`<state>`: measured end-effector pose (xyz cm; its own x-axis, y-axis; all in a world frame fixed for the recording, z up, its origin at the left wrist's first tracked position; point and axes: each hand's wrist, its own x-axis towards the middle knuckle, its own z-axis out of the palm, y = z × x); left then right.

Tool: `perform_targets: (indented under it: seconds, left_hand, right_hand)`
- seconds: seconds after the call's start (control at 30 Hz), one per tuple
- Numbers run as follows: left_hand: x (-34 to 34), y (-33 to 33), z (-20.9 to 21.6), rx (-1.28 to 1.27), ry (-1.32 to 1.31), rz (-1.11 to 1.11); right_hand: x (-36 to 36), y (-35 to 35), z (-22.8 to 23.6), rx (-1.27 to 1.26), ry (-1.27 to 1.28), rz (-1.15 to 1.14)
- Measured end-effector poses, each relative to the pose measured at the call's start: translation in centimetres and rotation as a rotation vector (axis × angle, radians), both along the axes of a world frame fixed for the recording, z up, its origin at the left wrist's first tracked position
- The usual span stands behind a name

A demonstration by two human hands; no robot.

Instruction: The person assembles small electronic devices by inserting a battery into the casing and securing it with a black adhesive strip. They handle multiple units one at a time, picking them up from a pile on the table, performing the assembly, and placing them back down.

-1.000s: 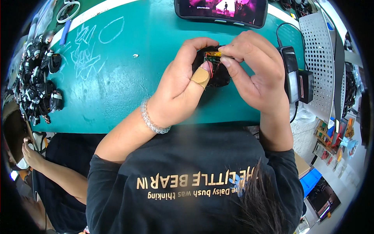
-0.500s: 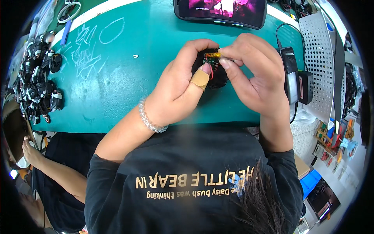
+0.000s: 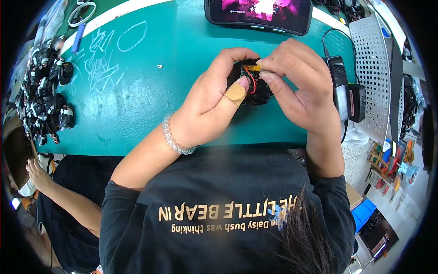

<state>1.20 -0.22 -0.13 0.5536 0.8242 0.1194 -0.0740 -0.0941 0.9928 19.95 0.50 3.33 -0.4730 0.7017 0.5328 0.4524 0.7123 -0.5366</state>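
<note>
Over the green table, my left hand [image 3: 207, 93] grips a small black plastic housing [image 3: 261, 97], its fingers behind the far side and its thumb pressing inside. A tan finger bandage wraps that thumb. Thin red wires [image 3: 253, 87] curve out beside the thumb, and a bit of green circuit board shows in the housing. My right hand [image 3: 303, 82] pinches a small flat part with yellow tape [image 3: 252, 68] between thumb and forefinger at the housing's upper edge. The fingertips hide most of this part.
A phone [image 3: 260, 28] playing video stands at the far edge. Black cable bundles [image 3: 50, 96] pile up at left. At right are a black device with a cable [image 3: 336, 82] and a perforated metal panel [image 3: 372, 68]. A co-worker's arm [image 3: 68, 198] shows lower left.
The black housing has shifted slightly right and tilted, showing more of its inside and the red wires. The yellow-taped part has turned a little in my right fingers.
</note>
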Motion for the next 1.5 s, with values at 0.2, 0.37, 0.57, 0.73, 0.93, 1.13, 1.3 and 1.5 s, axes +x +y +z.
perform_targets:
  seconds: [0.2,0.37,0.57,0.73,0.93,1.13,1.3,1.5]
  left_hand:
    - [0.1,0.0,-0.2,0.122,0.045,0.029]
    - [-0.2,-0.1,0.3,0.103,0.106,0.019]
    - [0.0,0.0,0.3,0.144,0.062,0.043]
    - [0.0,0.1,0.0,0.096,0.023,0.034]
    - [0.0,0.1,0.0,-0.027,-0.045,0.027]
    - [-0.3,0.1,1.0,-0.131,0.02,-0.01]
    - [-0.2,0.4,0.5,-0.066,-0.041,-0.003]
    - [0.2,0.3,0.8,-0.311,-0.21,0.043]
  right_hand:
    - [0.0,-0.1,0.6,0.034,-0.075,0.012]
    - [-0.1,-0.1,1.0,0.095,-0.183,0.037]
    - [-0.2,0.1,-0.2,0.049,-0.069,-0.014]
    - [-0.1,0.3,-0.6,0.056,-0.031,-0.006]
    - [-0.1,0.7,-1.4,0.076,0.001,0.016]
    - [-0.3,0.9,-2.0,0.063,0.05,0.035]
    - [0.1,0.6,-1.8,-0.075,0.154,0.041]
    - [0.7,0.6,-0.7,-0.167,0.228,0.066]
